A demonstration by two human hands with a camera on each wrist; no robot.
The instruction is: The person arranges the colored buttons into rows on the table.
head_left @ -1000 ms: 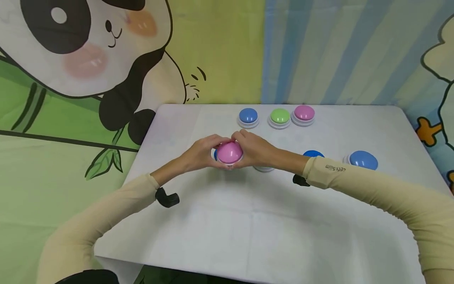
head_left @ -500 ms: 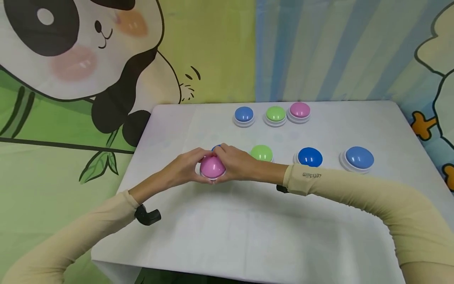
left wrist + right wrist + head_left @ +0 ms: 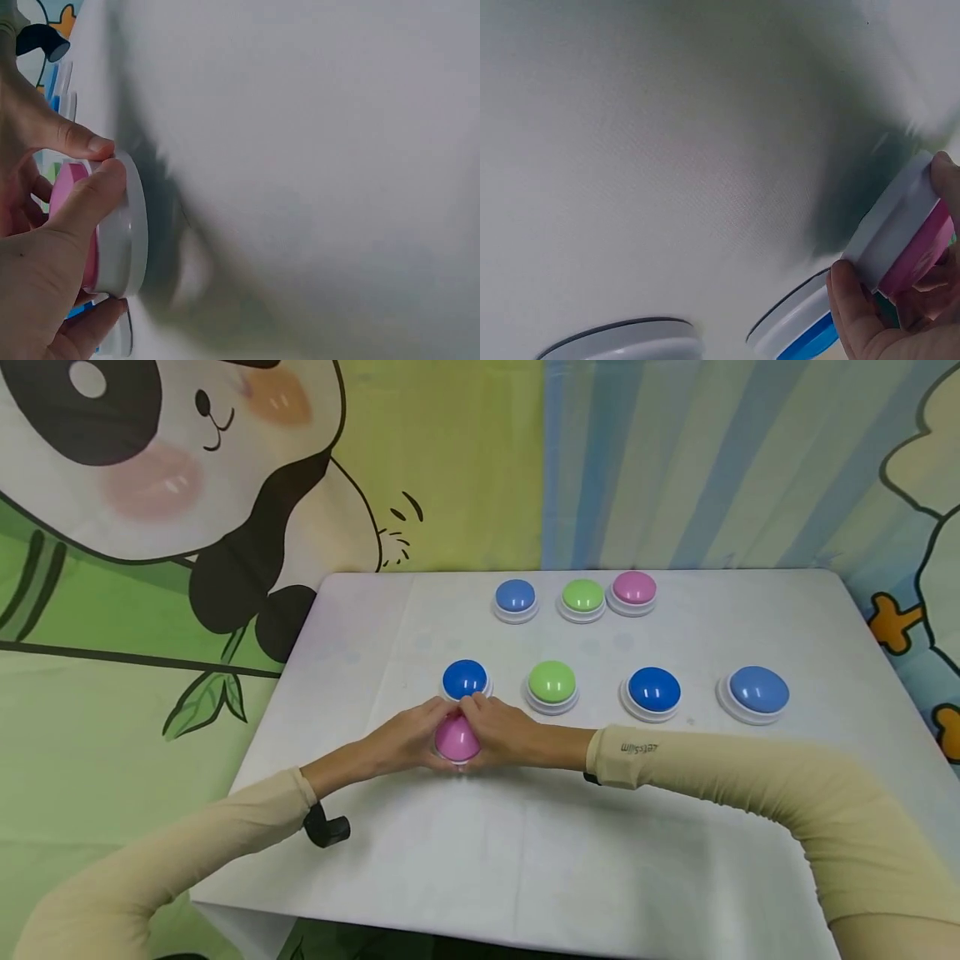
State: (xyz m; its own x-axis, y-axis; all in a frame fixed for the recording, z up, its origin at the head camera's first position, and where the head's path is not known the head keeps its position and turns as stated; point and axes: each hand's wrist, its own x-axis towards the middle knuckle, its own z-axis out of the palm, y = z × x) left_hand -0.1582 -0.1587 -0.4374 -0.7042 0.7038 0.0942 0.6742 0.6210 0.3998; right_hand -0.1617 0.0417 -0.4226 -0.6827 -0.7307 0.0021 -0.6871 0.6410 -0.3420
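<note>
A pink push button (image 3: pixel 457 739) with a white round base is held between both hands. My left hand (image 3: pixel 408 737) grips its left side, with thumb and fingers around the rim. From the other side my right hand (image 3: pixel 498 731) grips it, and the two hands' fingertips meet at its far and near edges. In the left wrist view the white base (image 3: pixel 133 225) is close over the white tabletop, with a shadow beside it. Directly behind the hands sits a blue push button (image 3: pixel 464 678); the hands overlap its near rim.
Right of that blue button, a green button (image 3: pixel 552 682), a dark blue button (image 3: pixel 654 689) and a lighter blue button (image 3: pixel 759 689) form a row. Farther back stand blue (image 3: pixel 515 596), green (image 3: pixel 582 596) and pink (image 3: pixel 633 587) buttons. A printed cloth backdrop (image 3: pixel 465 468) rises behind the table (image 3: pixel 517 860).
Both hands have carried the pink button left and toward the near edge, from overlapping the blue button to in front of it. The green and blue buttons behind are now uncovered.
</note>
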